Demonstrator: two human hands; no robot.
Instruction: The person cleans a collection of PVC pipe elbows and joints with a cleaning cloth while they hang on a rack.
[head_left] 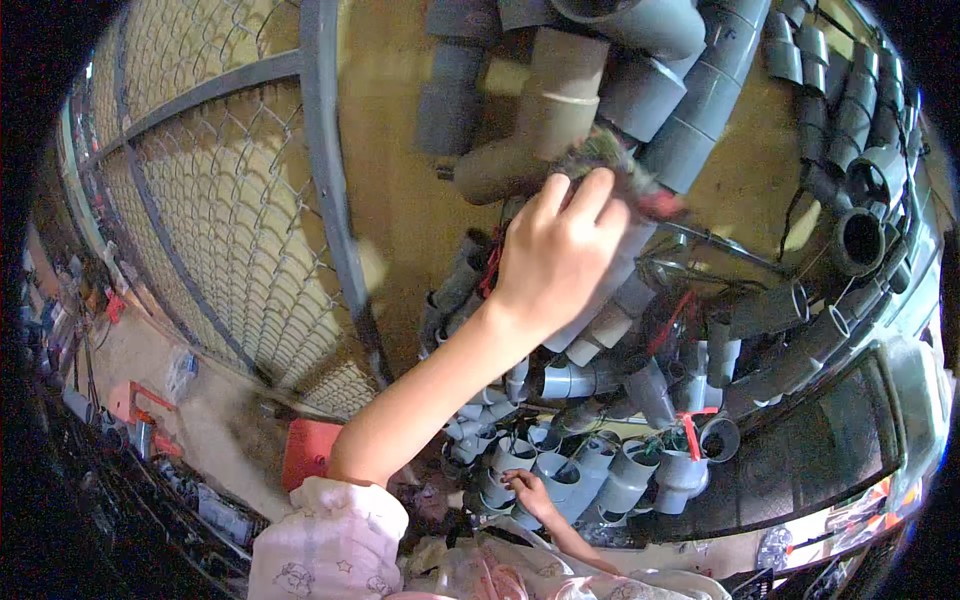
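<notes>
My left hand [562, 240] reaches up with its fingers closed round a bunched rag [610, 160], dark and mottled with a red patch, blurred by motion. The rag overlaps the lower end of a brownish, dusty elbow fitting [565, 95]. Just right of it hang grey pipe couplings [648, 98] in a slanting row. Lower down, my right hand [530, 492] is loosely spread, its fingertips at the rim of a grey pipe fitting [512, 457]. No object shows in those fingers.
A chain-link gate [225, 200] with a grey metal frame [333, 170] stands at left. More grey couplings [630, 470] crowd below, beside a red-handled item [690, 430]. A dark mesh panel [820, 445] lies at right. Near my left elbow is a red stool or box [308, 450].
</notes>
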